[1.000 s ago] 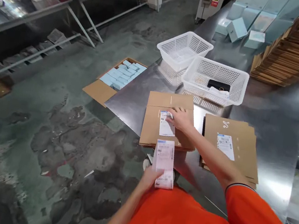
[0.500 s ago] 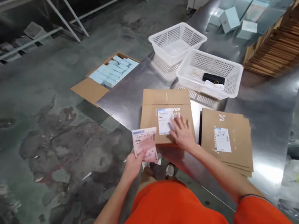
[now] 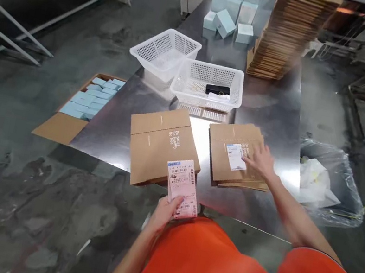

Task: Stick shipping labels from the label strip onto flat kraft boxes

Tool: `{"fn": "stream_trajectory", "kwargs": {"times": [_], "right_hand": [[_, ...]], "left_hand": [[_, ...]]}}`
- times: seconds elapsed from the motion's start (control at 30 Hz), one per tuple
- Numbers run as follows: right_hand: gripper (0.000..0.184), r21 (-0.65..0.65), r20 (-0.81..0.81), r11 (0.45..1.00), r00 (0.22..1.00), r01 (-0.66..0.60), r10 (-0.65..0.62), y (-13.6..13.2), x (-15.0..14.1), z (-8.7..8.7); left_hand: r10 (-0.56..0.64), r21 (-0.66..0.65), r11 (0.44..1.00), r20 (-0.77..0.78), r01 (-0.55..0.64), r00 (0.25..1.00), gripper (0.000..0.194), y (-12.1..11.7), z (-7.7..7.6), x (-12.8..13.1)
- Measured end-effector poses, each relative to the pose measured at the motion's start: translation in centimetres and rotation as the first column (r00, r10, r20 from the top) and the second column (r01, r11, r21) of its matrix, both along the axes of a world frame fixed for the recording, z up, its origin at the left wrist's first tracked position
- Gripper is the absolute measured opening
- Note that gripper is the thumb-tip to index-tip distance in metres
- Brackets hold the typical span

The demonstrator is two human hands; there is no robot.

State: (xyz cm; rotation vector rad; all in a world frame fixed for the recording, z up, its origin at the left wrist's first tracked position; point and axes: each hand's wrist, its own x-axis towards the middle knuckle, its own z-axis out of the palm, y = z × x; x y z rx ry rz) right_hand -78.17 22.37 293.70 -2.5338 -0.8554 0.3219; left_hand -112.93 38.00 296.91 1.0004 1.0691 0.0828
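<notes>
My left hand (image 3: 167,209) pinches a small sheaf of printed shipping labels (image 3: 181,183) over the table's front edge. Beside it, to the upper left, lies a stack of flat cardboard cartons (image 3: 152,150) with white lettering and no label on its top face. At a second stack of flat cartons (image 3: 225,132) on the right is my right hand (image 3: 261,162), its fingers spread over the top carton's right side. A white shipping label (image 3: 236,157) is stuck on that carton, just left of my fingertips.
Two white perforated baskets (image 3: 168,58) stand behind the cartons on the metal table (image 3: 109,128); one holds a dark phone-like object (image 3: 217,90). Light blue boxes (image 3: 224,23) and a tall cardboard stack (image 3: 285,37) stand farther back. An open carton (image 3: 59,130) of blue boxes sits left.
My right hand has moved from the left stack to the right one. A labelled carton has shifted across, leaving an unlabelled carton on the left stack. The view has turned right.
</notes>
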Motion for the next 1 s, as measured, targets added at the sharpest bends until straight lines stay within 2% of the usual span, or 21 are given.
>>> {"fn": "stream_trajectory", "kwargs": {"times": [0.03, 0.07, 0.1, 0.13, 0.17, 0.2, 0.27, 0.33, 0.37, 0.43, 0.5, 0.53, 0.63, 0.73, 0.83, 0.9, 0.93, 1.0], "right_hand": [[0.078, 0.100, -0.016, 0.985, 0.989, -0.143, 0.145, 2.2, -1.6, 1.2], [0.079, 0.238, -0.092, 0.920, 0.936, -0.311, 0.340, 4.6, -3.6, 2.5], [0.077, 0.380, -0.185, 0.817, 0.830, -0.434, 0.527, 7.0, -5.7, 3.7], [0.068, 0.470, -0.240, 0.730, 0.725, -0.496, 0.646, 9.2, -7.8, 4.8], [0.053, 0.524, -0.279, 0.671, 0.639, -0.525, 0.717, 11.0, -9.9, 5.7], [0.039, 0.553, -0.315, 0.651, 0.593, -0.520, 0.741, 12.4, -11.8, 6.4], [0.027, 0.559, -0.376, 0.681, 0.587, -0.473, 0.717, 13.8, -14.9, 6.9], [0.028, 0.566, -0.403, 0.692, 0.582, -0.448, 0.707, 14.0, -17.1, 6.7], [0.028, 0.575, -0.390, 0.669, 0.561, -0.471, 0.730, 14.0, -17.8, 6.6], [0.028, 0.591, -0.312, 0.609, 0.546, -0.529, 0.777, 14.0, -18.8, 6.4], [0.021, 0.599, -0.223, 0.576, 0.575, -0.556, 0.787, 14.4, -19.2, 6.3], [0.017, 0.598, -0.190, 0.571, 0.593, -0.562, 0.783, 14.8, -19.3, 6.3], [0.012, 0.572, -0.140, 0.559, 0.600, -0.600, 0.787, 15.9, -19.1, 5.9], [0.015, 0.551, -0.125, 0.549, 0.588, -0.629, 0.799, 16.2, -19.3, 5.6], [0.018, 0.539, -0.159, 0.560, 0.577, -0.629, 0.801, 16.3, -19.6, 5.4], [0.017, 0.532, -0.163, 0.567, 0.581, -0.629, 0.798, 17.1, -19.4, 5.1], [0.017, 0.523, -0.148, 0.579, 0.602, -0.626, 0.785, 17.9, -19.0, 4.9], [0.020, 0.480, -0.073, 0.635, 0.694, -0.605, 0.716, 20.2, -17.8, 4.2]], "left_hand": [[-0.021, 0.022, 1.000, -0.005, 0.021, 1.000, 0.055, -0.1, 0.0, 0.0], [-0.044, 0.042, 0.998, -0.007, 0.045, 0.999, 0.053, -0.2, 0.1, 0.0], [-0.067, 0.054, 0.996, -0.007, 0.068, 0.998, 0.052, -0.3, 0.3, -0.2], [-0.089, 0.057, 0.994, -0.001, 0.089, 0.996, 0.050, -0.2, 0.6, -0.4], [-0.101, 0.059, 0.993, 0.018, 0.099, 0.995, 0.050, -0.1, 1.0, -0.7], [-0.095, 0.071, 0.993, 0.054, 0.091, 0.994, 0.052, 0.2, 1.6, -1.0], [-0.028, 0.127, 0.992, 0.157, 0.008, 0.987, 0.067, 0.9, 2.9, -1.6], [0.093, 0.207, 0.967, 0.246, -0.146, 0.965, 0.085, 1.8, 4.2, -1.9], [0.159, 0.246, 0.943, 0.254, -0.223, 0.954, 0.083, 2.3, 4.6, -1.8], [0.271, 0.312, 0.891, 0.216, -0.329, 0.938, 0.058, 3.2, 4.8, -1.4], [0.338, 0.341, 0.862, 0.166, -0.376, 0.926, 0.035, 3.9, 4.2, -0.7], [0.350, 0.338, 0.861, 0.148, -0.380, 0.925, 0.032, 4.2, 3.8, -0.5], [0.354, 0.326, 0.865, 0.140, -0.381, 0.925, 0.034, 4.8, 2.8, -0.3], [0.347, 0.331, 0.854, 0.212, -0.401, 0.914, 0.038, 5.2, 2.6, -0.8], [0.336, 0.240, 0.891, 0.221, -0.385, 0.916, 0.033, 5.4, 2.2, -1.4], [0.358, 0.175, 0.903, 0.197, -0.392, 0.913, 0.034, 5.5, 1.4, -1.5], [0.375, 0.154, 0.901, 0.190, -0.405, 0.907, 0.036, 5.5, 0.7, -1.5], [0.383, 0.125, 0.905, 0.180, -0.407, 0.906, 0.041, 5.2, -1.0, -1.5]]}}
